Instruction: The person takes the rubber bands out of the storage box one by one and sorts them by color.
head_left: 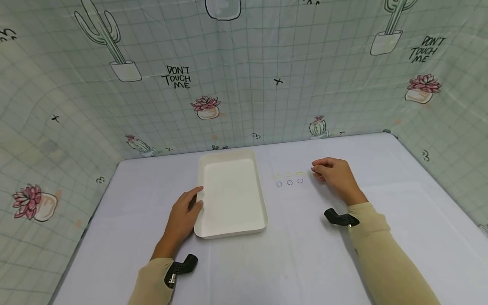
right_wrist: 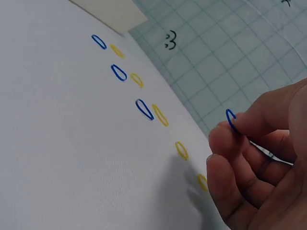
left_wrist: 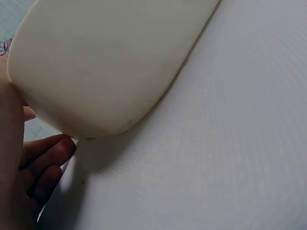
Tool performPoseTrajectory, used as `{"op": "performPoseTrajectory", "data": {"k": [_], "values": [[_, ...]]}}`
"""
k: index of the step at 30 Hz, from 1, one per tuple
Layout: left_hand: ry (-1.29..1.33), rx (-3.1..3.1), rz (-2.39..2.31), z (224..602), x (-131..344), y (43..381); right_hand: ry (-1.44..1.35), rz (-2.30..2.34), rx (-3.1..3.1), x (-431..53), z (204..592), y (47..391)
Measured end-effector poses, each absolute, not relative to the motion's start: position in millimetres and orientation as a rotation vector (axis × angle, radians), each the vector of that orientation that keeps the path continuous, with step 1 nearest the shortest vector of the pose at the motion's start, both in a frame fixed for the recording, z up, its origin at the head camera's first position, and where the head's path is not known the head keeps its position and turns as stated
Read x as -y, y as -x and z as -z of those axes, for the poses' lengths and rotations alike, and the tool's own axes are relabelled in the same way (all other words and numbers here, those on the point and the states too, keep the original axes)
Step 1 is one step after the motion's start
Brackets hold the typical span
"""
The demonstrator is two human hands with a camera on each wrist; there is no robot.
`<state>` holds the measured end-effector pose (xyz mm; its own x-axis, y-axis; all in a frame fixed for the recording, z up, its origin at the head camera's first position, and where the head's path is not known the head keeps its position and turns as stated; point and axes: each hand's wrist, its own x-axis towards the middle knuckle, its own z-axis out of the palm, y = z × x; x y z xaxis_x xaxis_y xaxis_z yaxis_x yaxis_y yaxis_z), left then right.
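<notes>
My right hand (head_left: 335, 176) pinches a small blue rubber band (right_wrist: 230, 120) between thumb and forefinger, raised a little over the table. Left of it, three blue bands (right_wrist: 144, 109) lie in a row on the cloth. Alongside runs a row of several yellow bands (right_wrist: 160, 115), the end ones nearest the hand in the right wrist view. My left hand (head_left: 182, 214) holds the left edge of a shallow white tray (head_left: 263, 212), thumb and forefinger at the rim. In the left wrist view, other fingertips (left_wrist: 62, 151) touch the tray's outer side near a corner.
A white cloth (head_left: 305, 254) covers the table. Behind it and at both sides hang grid-patterned curtains (head_left: 244, 63) printed with cactus drawings. The tray stands left of the rows of bands.
</notes>
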<state>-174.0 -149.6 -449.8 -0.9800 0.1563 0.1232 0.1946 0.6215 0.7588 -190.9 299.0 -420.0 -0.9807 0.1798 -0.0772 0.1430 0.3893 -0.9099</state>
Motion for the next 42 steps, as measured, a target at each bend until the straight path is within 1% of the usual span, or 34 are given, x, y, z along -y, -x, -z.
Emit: {"op": "performPoseTrajectory", "data": {"k": [6,11,16,19,32,42], "values": [[0.284,2.815,1.328,447.8,149.7,173.4,0.338,-1.536,2.736,-305.0,420.1,188.1],[0.278,2.810,1.329,447.4,150.5,173.6,0.239,-1.451,2.832,-303.1,421.2,191.8],[0.272,2.809,1.320,447.8,150.9,173.7,0.104,-1.192,2.954,-302.2,423.8,193.0],[0.271,2.813,1.315,447.8,150.7,173.7,0.041,-1.122,2.980,-301.0,424.5,192.4],[0.268,2.814,1.364,447.5,148.5,173.5,-0.019,-1.080,3.011,-300.1,422.6,192.9],[0.273,2.819,1.349,445.9,150.3,174.3,-0.001,-1.029,3.022,-297.0,425.2,193.7]]}}
